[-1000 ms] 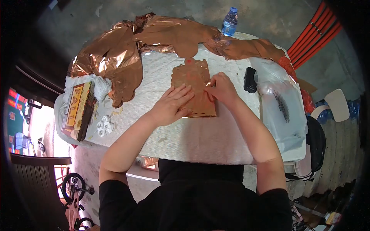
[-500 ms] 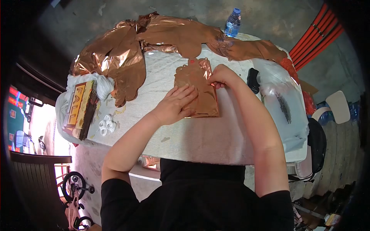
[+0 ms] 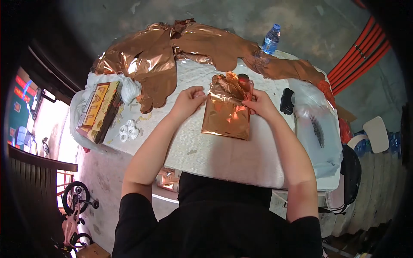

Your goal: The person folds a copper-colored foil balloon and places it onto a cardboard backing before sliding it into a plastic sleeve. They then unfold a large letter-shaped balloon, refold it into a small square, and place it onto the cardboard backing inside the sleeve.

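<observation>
A shiny copper foil piece (image 3: 226, 118), flat and square-edged below with crumpled foil at its top, lies before me at mid-table. My right hand (image 3: 258, 103) pinches its upper right edge. Just left of the foil is my left hand (image 3: 190, 102), its fingers curled inward; whether they touch the foil's edge is hard to tell. A dark round object (image 3: 243, 78) shows behind the crumpled top. Larger copper foil sheets (image 3: 159, 79) stretch along the table's far side.
A water bottle (image 3: 271, 39) stands at the far edge. On the left are a box (image 3: 98, 112) on white plastic and small white rolls (image 3: 128, 130). A black object (image 3: 287, 101) and clear plastic (image 3: 316, 129) lie right on the table (image 3: 223, 161).
The foil piece has turned from a matte face to a shiny one, its top now bunched. My left hand has come off it, moving up and curling. The view has shifted slightly.
</observation>
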`<state>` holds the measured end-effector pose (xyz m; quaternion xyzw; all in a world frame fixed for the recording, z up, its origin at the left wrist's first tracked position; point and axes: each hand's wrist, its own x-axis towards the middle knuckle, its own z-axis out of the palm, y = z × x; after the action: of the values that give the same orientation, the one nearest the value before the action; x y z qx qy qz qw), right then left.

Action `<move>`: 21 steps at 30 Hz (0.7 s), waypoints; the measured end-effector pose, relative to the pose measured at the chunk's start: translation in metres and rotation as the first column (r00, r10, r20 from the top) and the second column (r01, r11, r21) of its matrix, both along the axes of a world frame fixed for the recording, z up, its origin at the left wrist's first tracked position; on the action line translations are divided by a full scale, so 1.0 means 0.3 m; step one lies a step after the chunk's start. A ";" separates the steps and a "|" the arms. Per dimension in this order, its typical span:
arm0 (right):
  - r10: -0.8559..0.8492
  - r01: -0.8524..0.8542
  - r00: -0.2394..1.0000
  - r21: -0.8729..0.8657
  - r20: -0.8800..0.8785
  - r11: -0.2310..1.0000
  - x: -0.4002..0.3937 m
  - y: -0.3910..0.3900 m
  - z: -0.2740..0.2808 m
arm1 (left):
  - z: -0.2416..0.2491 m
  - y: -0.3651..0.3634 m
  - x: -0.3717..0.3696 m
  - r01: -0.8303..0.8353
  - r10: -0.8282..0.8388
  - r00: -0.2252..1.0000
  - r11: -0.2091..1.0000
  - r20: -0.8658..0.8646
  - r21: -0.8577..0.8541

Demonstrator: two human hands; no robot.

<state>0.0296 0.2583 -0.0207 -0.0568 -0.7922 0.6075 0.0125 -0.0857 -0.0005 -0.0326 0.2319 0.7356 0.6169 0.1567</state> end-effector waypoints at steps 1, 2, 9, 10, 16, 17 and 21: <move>0.004 -0.004 1.000 0.002 -0.001 1.000 0.010 -0.003 -0.010 | 0.016 0.011 0.011 0.020 -0.019 0.997 1.000 0.076 -0.014; -0.002 0.002 1.000 -0.018 -0.011 1.000 0.023 -0.015 -0.005 | 0.034 0.016 0.023 0.043 -0.038 0.988 0.999 0.151 -0.027; 0.048 -0.047 0.999 -0.023 0.023 0.999 0.043 -0.035 0.014 | 0.044 0.003 -0.025 0.281 -0.255 0.931 0.957 0.261 -0.065; 0.042 -0.041 0.999 -0.027 0.028 0.999 0.043 -0.033 0.017 | 0.042 0.000 -0.020 0.287 -0.260 0.928 0.955 0.267 -0.067; 0.024 -0.043 0.985 0.111 0.168 0.993 0.050 -0.019 -0.001 | 0.041 -0.006 0.030 0.280 -0.264 0.956 0.951 0.125 -0.130; 0.063 -0.046 0.996 0.241 -0.063 0.969 0.048 -0.033 -0.016 | 0.035 -0.006 0.033 0.255 -0.258 0.966 0.942 0.015 -0.221; 0.272 -0.035 0.912 0.601 -0.307 0.798 0.083 -0.026 -0.016 | 0.015 -0.007 0.040 0.263 -0.364 0.832 0.923 -0.418 -0.280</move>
<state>0.0546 0.2504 -0.0256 0.1336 -0.9241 0.3330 0.1315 -0.0737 -0.0025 -0.0283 0.4721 0.7642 0.4279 0.0999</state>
